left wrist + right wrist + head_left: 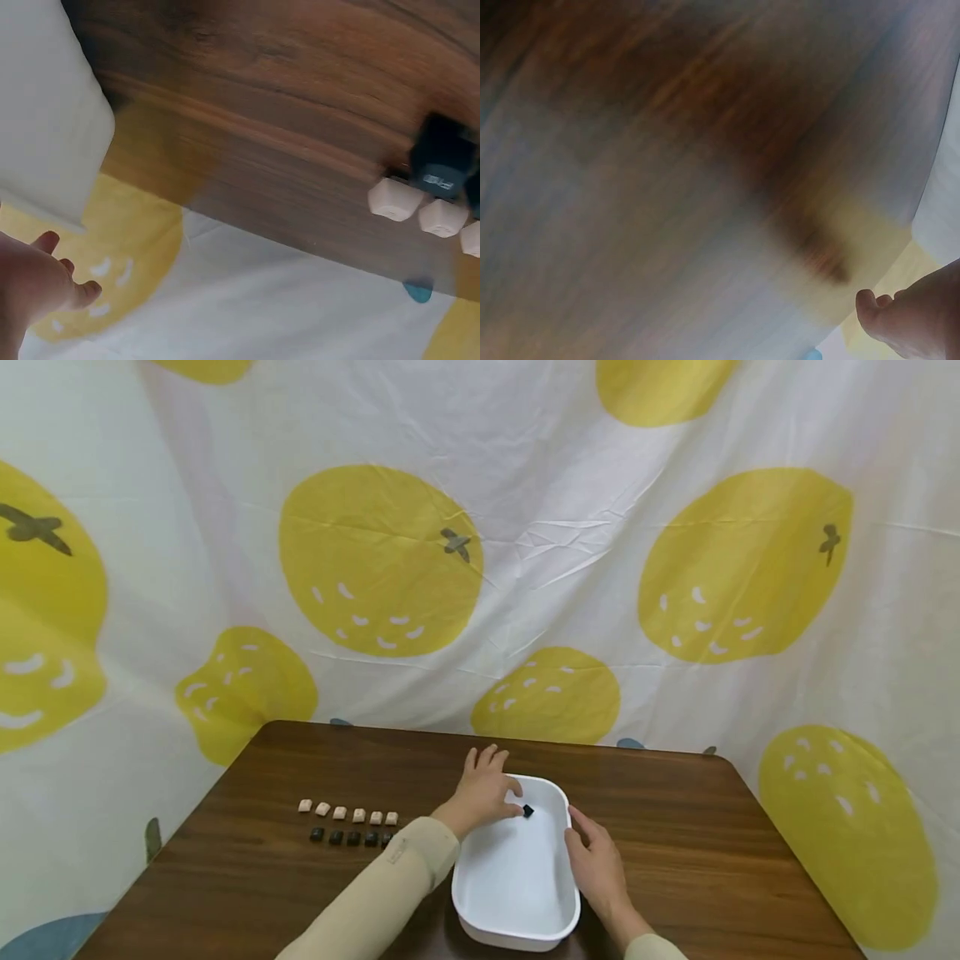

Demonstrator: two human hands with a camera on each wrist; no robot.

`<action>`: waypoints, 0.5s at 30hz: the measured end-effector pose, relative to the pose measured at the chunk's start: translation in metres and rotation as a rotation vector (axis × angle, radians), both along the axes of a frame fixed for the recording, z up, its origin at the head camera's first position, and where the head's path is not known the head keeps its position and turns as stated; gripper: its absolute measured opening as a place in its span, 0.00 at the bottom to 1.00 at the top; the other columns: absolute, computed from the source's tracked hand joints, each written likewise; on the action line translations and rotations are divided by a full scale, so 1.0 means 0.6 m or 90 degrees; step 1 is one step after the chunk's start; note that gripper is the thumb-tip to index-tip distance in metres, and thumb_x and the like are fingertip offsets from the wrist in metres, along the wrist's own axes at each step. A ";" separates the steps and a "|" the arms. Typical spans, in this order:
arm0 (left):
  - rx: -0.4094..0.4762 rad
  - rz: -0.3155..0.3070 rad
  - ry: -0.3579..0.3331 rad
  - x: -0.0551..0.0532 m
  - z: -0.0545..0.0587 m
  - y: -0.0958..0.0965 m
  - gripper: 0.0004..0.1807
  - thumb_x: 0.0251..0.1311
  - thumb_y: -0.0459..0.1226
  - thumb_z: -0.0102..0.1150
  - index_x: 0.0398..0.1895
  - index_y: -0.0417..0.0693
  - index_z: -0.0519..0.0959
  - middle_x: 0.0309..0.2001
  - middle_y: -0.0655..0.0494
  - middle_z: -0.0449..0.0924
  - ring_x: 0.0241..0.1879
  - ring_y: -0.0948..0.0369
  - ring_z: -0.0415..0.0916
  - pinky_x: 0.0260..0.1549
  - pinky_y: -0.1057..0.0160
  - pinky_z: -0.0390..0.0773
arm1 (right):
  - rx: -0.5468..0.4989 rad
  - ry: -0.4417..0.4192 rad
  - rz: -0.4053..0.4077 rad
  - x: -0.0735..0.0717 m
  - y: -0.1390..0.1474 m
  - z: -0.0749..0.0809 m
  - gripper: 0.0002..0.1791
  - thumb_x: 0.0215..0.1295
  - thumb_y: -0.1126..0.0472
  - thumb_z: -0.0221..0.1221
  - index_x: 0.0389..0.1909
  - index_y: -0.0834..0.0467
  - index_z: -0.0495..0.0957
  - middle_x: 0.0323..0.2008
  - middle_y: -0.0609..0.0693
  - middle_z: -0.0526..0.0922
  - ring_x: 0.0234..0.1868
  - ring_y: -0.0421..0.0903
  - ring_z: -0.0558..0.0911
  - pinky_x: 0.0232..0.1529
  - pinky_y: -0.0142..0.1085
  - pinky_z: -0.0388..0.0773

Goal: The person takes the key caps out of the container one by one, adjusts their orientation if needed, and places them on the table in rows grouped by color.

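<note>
A white plastic tub [517, 877] stands on the wooden table in the head view. My left hand [480, 793] reaches over its far left rim, thumb and fingers spread apart. One black keycap [528, 811] shows inside the tub's outline, just beyond the thumb tip and apart from the index finger. Against the tub's right outer wall rests my right hand [596, 864], thumb tip right at the rim. In the left wrist view, the left fingers [88, 294] extend below the tub's wall [45, 112]. The right wrist view is blurred, with part of the right hand [915, 319] at the lower right.
To the left of the tub, a row of white keycaps [340, 813] lies behind a row of black keycaps [353, 838]. The left sleeve [390, 877] covers the black row's right end. Behind the table [697, 827] hangs a lemon-print cloth [555, 568].
</note>
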State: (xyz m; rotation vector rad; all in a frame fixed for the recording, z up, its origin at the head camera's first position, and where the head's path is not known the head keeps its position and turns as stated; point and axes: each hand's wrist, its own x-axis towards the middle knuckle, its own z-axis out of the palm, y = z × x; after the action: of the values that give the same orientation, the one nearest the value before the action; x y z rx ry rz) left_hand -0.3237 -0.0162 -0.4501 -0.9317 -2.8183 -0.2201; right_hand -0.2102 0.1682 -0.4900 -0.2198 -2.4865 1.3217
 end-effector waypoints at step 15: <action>-0.225 -0.031 0.045 -0.003 -0.013 0.053 0.08 0.57 0.54 0.68 0.39 0.72 0.86 0.75 0.50 0.56 0.77 0.48 0.44 0.71 0.41 0.45 | -0.001 0.015 -0.001 0.000 0.001 0.000 0.23 0.73 0.60 0.52 0.65 0.62 0.73 0.63 0.68 0.72 0.65 0.65 0.69 0.65 0.58 0.64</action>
State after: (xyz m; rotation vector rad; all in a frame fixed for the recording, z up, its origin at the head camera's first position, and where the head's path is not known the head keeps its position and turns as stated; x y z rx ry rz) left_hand -0.3253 0.0158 -0.4578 -1.0502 -2.8213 0.3094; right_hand -0.2102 0.1687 -0.4902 -0.2057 -2.4664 1.3175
